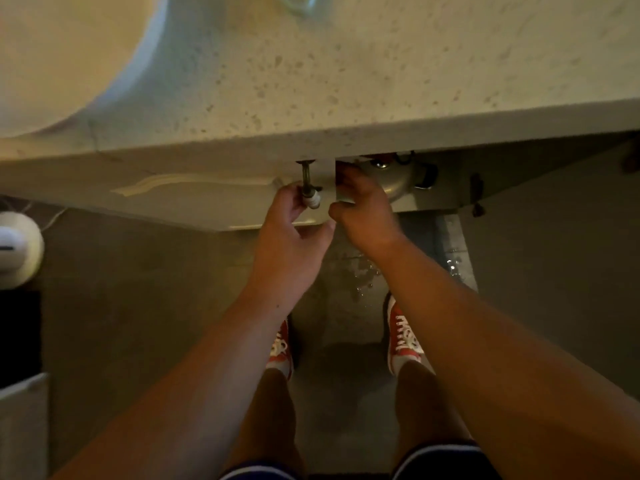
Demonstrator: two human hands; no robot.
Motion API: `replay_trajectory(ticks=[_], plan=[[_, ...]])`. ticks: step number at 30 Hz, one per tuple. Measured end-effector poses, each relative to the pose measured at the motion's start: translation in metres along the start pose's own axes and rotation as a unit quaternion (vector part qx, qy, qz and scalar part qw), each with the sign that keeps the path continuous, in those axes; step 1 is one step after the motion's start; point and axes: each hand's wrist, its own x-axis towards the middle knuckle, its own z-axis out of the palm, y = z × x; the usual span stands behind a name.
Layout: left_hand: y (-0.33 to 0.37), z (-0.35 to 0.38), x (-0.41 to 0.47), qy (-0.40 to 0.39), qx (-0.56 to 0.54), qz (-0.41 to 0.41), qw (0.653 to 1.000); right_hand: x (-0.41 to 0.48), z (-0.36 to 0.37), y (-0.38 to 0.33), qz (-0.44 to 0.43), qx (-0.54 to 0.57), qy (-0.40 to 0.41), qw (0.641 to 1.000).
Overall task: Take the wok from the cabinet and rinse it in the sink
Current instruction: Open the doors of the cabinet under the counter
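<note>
Both forearms reach forward and down from the bottom of the view, bare, with dark shorts and two red shoes (403, 341) on the grey floor (138, 323) beneath them. Water drops glint on the floor between the right forearm and the right shoe.

Left hand (289, 233) has its fingers curled around the lower end of a door handle (309, 188), a dark bar with a pale tip fixed to the front of the closed left cabinet door (194, 195); the grip looks closed on the handle. Right hand (363, 209) sits just beside the left one, at the edge of the cabinet opening. Its fingers are bent and reach past the door edge into the opening, but whether they grip anything I cannot tell, since the fingertips are hidden in shadow.

Just beyond the right hand, inside the cabinet, lies a rounded grey metal pan, likely the wok (398, 181), with dark fittings at its far side. It is close to the fingers; contact is unclear. Right of that hand, the open right door (554, 237) swings out toward the person.

Above both hands runs the speckled pale surface (346, 81), and up to the left of the left hand curves the sink (62, 64).
</note>
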Motion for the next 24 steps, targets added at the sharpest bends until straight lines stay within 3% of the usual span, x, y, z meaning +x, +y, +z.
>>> replay_trajectory(ticks=[6,14,24], plan=[[0.001,0.027,-0.022,0.104,-0.035,-0.036,0.993,-0.001,-0.019,0.009,-0.015,-0.036,-0.078,0.996],[-0.015,0.034,-0.084,0.19,-0.047,-0.122,0.973,-0.031,-0.023,0.022,0.054,-0.06,-0.205,0.976],[-0.047,-0.006,-0.179,0.231,-0.052,-0.167,0.957,-0.099,0.035,0.038,0.131,-0.13,-0.392,0.901]])
